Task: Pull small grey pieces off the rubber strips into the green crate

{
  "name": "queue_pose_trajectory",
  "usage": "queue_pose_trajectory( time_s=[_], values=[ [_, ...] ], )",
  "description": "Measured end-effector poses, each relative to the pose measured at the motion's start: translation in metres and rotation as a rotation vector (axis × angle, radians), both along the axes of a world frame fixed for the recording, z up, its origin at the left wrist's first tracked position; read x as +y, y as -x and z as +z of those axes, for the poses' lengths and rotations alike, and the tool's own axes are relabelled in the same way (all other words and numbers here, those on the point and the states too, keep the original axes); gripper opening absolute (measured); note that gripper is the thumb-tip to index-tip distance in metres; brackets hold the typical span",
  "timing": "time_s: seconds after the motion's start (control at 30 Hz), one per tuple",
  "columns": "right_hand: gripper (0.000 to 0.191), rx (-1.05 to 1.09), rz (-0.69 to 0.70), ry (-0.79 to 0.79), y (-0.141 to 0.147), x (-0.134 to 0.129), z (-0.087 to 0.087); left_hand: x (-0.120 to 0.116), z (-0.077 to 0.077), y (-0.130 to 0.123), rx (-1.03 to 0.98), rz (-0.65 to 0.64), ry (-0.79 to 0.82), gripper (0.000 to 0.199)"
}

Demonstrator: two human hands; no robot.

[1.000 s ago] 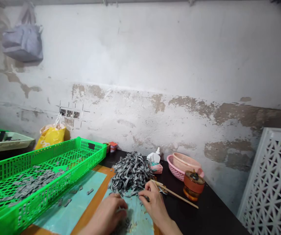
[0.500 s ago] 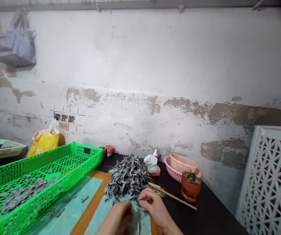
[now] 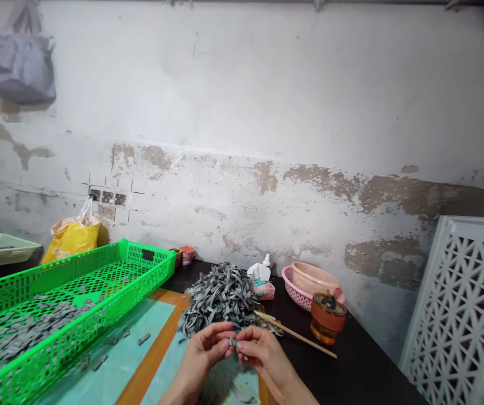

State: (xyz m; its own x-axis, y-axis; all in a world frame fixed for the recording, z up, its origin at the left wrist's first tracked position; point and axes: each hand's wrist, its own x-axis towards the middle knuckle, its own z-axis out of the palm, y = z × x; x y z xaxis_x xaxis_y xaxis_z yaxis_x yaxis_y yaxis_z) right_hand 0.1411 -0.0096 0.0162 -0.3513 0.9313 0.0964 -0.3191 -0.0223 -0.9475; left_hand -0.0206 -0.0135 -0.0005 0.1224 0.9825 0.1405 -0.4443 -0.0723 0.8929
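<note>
At a black work table (image 3: 363, 351) against a stained, peeling wall, the left hand (image 3: 202, 354) and right hand (image 3: 267, 360) are raised together over a pale teal mat (image 3: 242, 385). Their fingertips meet and pinch a small grey piece (image 3: 232, 341) from both sides, with most of it hidden by the fingers. Just behind the hands lies a tangled heap of grey strips (image 3: 218, 298), its near edge close to the left hand.

To the left, a long bright green plastic basket (image 3: 98, 275) holds a scattered layer of small grey cut pieces (image 3: 35, 323). A few similar pieces (image 3: 143, 338) lie outside it on another teal mat (image 3: 140, 332), which sits on a wooden board (image 3: 153, 343).

To the right, two thin wooden sticks (image 3: 296, 334) lie on the table beside the heap. Farther along stand an amber lidded jar (image 3: 328, 318), a pink plastic basket (image 3: 296, 292) holding a peach bowl (image 3: 313, 278), and a tissue pack (image 3: 263, 291) with a white bottle (image 3: 261, 271) beside it. A yellow plastic bag (image 3: 71, 239) sits beyond the green basket, and a white lattice panel (image 3: 456, 309) leans at the right.
</note>
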Motion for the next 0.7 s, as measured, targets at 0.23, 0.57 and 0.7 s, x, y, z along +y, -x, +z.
queue_pose_trajectory(
  time_s=[0.23, 0.57, 0.7],
  values=[
    [0.011, 0.088, 0.032, 0.052, 0.001, 0.0, -0.005, -0.005, 0.001, -0.002, 0.018, 0.002, -0.023, 0.035],
    [0.016, 0.069, 0.003, 0.071, 0.004, 0.006, -0.015, -0.001, 0.003, -0.002, 0.026, 0.011, 0.001, 0.038],
    [0.02, 0.065, 0.006, 0.108, 0.002, 0.008, -0.016, -0.004, 0.007, -0.003, 0.027, 0.01, 0.015, 0.041]
  ],
)
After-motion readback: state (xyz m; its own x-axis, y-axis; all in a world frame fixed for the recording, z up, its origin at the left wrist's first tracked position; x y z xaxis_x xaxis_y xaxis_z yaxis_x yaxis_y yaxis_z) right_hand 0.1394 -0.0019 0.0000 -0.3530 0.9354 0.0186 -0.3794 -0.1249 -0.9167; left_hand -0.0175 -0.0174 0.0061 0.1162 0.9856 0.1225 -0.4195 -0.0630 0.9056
